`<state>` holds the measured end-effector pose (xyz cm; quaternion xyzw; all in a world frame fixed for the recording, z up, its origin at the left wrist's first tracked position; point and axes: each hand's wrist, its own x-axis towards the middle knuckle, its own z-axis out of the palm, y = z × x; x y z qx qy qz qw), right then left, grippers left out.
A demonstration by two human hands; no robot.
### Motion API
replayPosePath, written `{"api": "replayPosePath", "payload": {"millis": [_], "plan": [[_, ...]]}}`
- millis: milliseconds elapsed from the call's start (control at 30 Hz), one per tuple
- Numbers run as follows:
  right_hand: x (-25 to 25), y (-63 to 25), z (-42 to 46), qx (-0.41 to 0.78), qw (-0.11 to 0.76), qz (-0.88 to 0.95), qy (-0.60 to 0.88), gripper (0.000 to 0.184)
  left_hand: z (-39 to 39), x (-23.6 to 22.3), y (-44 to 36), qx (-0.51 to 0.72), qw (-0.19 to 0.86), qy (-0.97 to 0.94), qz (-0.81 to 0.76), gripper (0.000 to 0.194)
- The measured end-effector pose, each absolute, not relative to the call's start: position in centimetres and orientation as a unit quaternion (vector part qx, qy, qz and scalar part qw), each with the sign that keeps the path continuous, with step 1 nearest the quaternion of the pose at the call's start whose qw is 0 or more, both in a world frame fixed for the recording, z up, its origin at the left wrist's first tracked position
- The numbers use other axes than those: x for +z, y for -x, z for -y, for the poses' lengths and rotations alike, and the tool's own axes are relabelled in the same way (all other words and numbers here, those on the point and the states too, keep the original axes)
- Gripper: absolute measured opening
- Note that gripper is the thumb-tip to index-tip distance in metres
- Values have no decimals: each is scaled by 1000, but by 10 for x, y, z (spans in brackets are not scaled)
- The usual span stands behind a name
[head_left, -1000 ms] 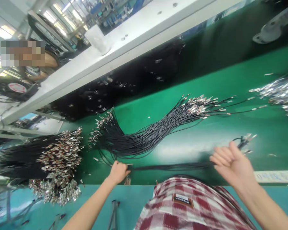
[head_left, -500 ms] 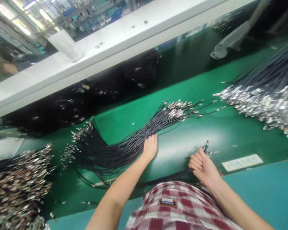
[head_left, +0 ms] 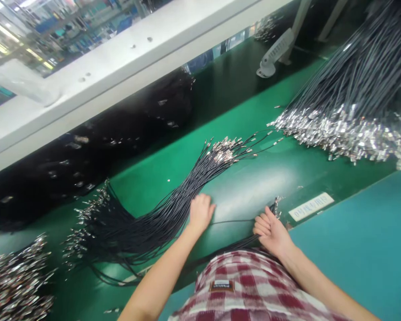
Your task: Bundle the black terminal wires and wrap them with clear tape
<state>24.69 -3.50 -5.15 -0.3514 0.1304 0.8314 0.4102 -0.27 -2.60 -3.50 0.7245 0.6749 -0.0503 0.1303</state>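
Observation:
A bundle of thin black cables (head_left: 173, 200) with silvery metal ends lies across the green table in the middle. My left hand (head_left: 201, 211) is at its near edge with curled fingers, and one black cable (head_left: 234, 221) stretches from there to my right hand (head_left: 270, 229). The fingers of my right hand are wrapped round a smaller bunch of black cables (head_left: 243, 243); its metal ends (head_left: 276, 205) poke out above the thumb. The rest of this bunch trails left along the table's near side, in front of the checked apron (head_left: 240, 281).
A large heap of cables (head_left: 347, 84) with metal ends lies at the right, another pile (head_left: 16, 281) at the lower left. A white beam (head_left: 116, 58) crosses above the table. A white label (head_left: 310, 206) is stuck near the front edge.
My left hand has come off the top of the bundle to its near edge, and a single cable now spans between both hands. The right hand keeps its bunch. The view has shifted right.

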Motion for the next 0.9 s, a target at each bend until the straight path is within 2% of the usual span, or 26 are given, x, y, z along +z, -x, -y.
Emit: {"api": "replayPosePath", "payload": {"millis": [100, 167, 333, 433, 567, 667, 767, 900], "plan": [[-51, -246, 34, 830, 408, -130, 356, 64, 6, -40, 24, -85, 19, -674, -734, 30], [-50, -246, 33, 832, 405, -125, 358, 64, -8, -43, 33, -121, 3, -684, -720, 32], [-51, -248, 35, 838, 407, -93, 351, 65, -22, -39, 31, -141, 33, -699, -700, 31], [-52, -249, 37, 838, 411, -88, 347, 65, -6, -34, 10, -145, 55, -701, -696, 20], [-50, -252, 40, 832, 417, -124, 345, 64, 38, -37, -22, -149, 171, -762, -607, 10], [-48, -256, 45, 826, 419, -146, 348, 63, 56, -37, -32, -151, 233, -766, -580, 15], [-47, -260, 51, 822, 421, -159, 348, 63, 43, -37, -37, -135, 211, -751, -611, 21], [-47, -262, 55, 821, 428, -161, 343, 63, 3, -45, -62, -42, 168, -702, -691, 39]]}}
